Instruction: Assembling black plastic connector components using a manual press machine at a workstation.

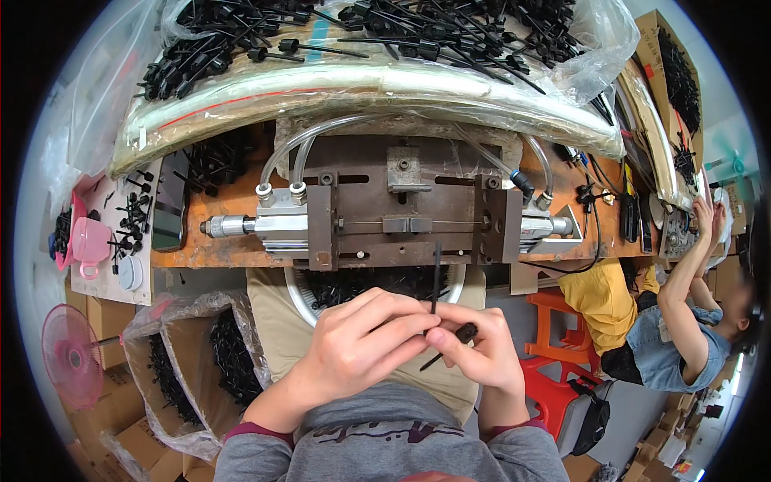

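Close together above my lap, both my hands are closed on thin black plastic pieces. My left hand [365,341] pinches at the base of a narrow black strip [437,277], which points up toward the machine. In my right hand [484,351] is a black piece with a thick head [466,331]; its thin stem sticks out below the fingers. Whether the strip and the headed piece are joined is hidden by my fingertips. Below the machine, a white-rimmed round container [299,299] holds many similar black pieces, partly behind my hands.
A brown metal fixture [409,165] with silver air cylinders [281,222] and clear hoses stands on the wooden bench [217,255]. Piles of black stemmed parts [450,36] lie beyond. At left are a pink fan [72,357] and plastic-lined boxes. A co-worker [675,337] sits at right near red stools [554,394].
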Action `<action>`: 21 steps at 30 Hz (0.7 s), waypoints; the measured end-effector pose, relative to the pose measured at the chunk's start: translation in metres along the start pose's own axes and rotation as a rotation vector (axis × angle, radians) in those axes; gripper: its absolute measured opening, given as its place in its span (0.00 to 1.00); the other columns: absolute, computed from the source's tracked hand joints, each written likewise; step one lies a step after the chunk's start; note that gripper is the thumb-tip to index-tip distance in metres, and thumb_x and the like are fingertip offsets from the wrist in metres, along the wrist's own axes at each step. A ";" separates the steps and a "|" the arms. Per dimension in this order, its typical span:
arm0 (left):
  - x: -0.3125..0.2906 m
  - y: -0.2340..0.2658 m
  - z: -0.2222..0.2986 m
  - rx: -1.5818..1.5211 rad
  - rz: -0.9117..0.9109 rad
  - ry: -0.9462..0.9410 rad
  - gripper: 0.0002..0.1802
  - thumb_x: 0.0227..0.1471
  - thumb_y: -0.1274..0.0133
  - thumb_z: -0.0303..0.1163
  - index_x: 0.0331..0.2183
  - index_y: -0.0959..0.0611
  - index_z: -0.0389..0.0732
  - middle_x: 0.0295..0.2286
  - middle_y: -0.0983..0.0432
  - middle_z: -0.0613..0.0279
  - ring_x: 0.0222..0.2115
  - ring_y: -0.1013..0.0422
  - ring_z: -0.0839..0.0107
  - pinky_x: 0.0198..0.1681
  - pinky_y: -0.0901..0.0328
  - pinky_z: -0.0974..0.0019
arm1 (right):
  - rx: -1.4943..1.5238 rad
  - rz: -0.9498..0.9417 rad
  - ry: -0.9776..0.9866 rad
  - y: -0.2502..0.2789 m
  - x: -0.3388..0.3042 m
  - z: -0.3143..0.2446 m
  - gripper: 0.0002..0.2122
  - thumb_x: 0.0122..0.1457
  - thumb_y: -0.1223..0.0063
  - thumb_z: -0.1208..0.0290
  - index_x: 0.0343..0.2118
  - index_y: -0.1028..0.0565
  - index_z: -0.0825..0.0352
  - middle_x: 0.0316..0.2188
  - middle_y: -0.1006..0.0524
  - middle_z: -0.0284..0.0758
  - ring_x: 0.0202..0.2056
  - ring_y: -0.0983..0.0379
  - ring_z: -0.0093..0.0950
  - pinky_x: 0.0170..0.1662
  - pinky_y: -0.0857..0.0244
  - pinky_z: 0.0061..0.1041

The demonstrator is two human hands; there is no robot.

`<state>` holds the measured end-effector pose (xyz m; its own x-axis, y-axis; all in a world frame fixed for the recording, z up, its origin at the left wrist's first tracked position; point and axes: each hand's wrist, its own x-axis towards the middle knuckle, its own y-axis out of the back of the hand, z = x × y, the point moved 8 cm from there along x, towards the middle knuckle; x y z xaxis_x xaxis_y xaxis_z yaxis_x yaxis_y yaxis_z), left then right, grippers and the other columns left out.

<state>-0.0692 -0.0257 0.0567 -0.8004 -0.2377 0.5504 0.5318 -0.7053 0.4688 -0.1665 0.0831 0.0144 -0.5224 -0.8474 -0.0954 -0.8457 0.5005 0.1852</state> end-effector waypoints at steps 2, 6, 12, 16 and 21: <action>0.002 0.002 0.001 0.099 0.023 -0.014 0.15 0.38 0.35 0.25 0.33 0.18 0.34 0.37 0.22 0.56 0.30 0.24 0.63 0.30 0.29 0.66 | 0.099 0.070 0.008 0.006 0.002 -0.001 0.14 0.59 0.44 0.77 0.49 0.23 0.69 0.24 0.19 0.32 0.19 0.30 0.13 0.21 0.39 0.15; 0.006 -0.001 -0.006 0.374 -0.007 0.007 0.15 0.39 0.36 0.25 0.34 0.17 0.34 0.44 0.23 0.53 0.31 0.24 0.63 0.35 0.29 0.65 | 0.267 0.181 -0.050 0.025 -0.003 0.003 0.11 0.59 0.47 0.81 0.45 0.22 0.72 0.23 0.21 0.36 0.17 0.31 0.16 0.20 0.40 0.13; 0.015 -0.013 -0.015 0.550 -0.119 0.024 0.13 0.42 0.37 0.27 0.34 0.18 0.36 0.48 0.23 0.53 0.27 0.25 0.65 0.34 0.31 0.66 | 0.398 0.186 0.268 0.026 -0.007 -0.018 0.25 0.62 0.48 0.56 0.42 0.25 0.82 0.35 0.23 0.49 0.30 0.21 0.34 0.34 0.26 0.28; 0.019 -0.013 -0.018 0.552 -0.130 0.081 0.13 0.42 0.37 0.28 0.34 0.17 0.36 0.49 0.23 0.56 0.24 0.26 0.68 0.31 0.31 0.68 | 0.483 0.208 0.231 0.027 -0.012 -0.019 0.36 0.61 0.54 0.42 0.47 0.30 0.82 0.44 0.27 0.56 0.40 0.22 0.45 0.40 0.23 0.36; 0.017 -0.013 -0.021 0.542 -0.117 0.128 0.13 0.42 0.36 0.28 0.34 0.17 0.37 0.48 0.23 0.57 0.22 0.26 0.69 0.28 0.31 0.69 | 0.464 0.205 0.404 0.024 -0.013 -0.028 0.19 0.56 0.41 0.69 0.45 0.31 0.78 0.47 0.28 0.59 0.43 0.22 0.46 0.42 0.23 0.37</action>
<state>-0.0959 -0.0346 0.0458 -0.8716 -0.2819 0.4011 0.4767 -0.2959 0.8278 -0.1775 0.1012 0.0475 -0.6727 -0.6809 0.2896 -0.7396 0.6075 -0.2898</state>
